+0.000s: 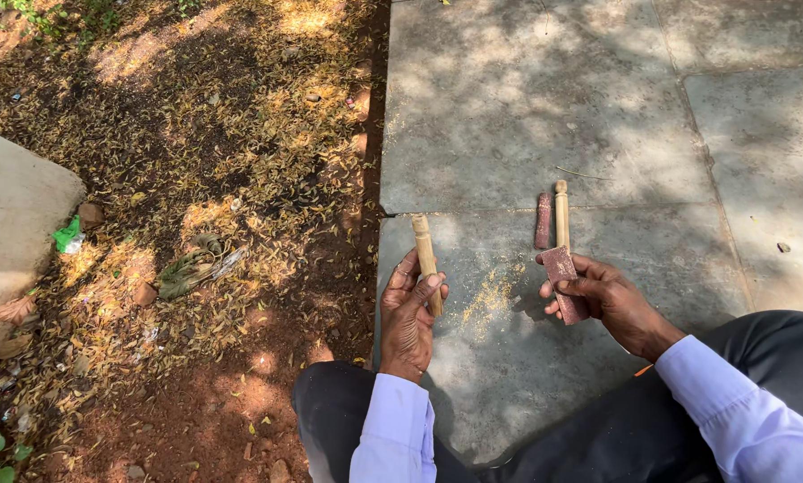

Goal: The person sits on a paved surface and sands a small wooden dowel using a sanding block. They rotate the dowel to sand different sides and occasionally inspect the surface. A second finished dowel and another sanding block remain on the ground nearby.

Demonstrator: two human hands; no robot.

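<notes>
My left hand (pixel 409 315) grips a short turned wooden stick (pixel 424 254), pale tan, pointing up and away from me. My right hand (pixel 605 300) holds a folded strip of reddish-brown sandpaper (pixel 564 279) between thumb and fingers. Just beyond the right hand, a second pale turned wooden stick (pixel 561 213) lies on the paving beside a rolled reddish piece of sandpaper (pixel 543 220). Yellowish sawdust (pixel 488 301) is scattered on the slab between my hands.
Grey stone paving slabs (pixel 544 107) fill the right side. To the left is bare earth covered in dry leaves (pixel 195 179), with a pale stone block (pixel 12 224) at the far left and a green scrap (pixel 67 235) beside it. My dark-trousered knees (pixel 777 358) frame the bottom.
</notes>
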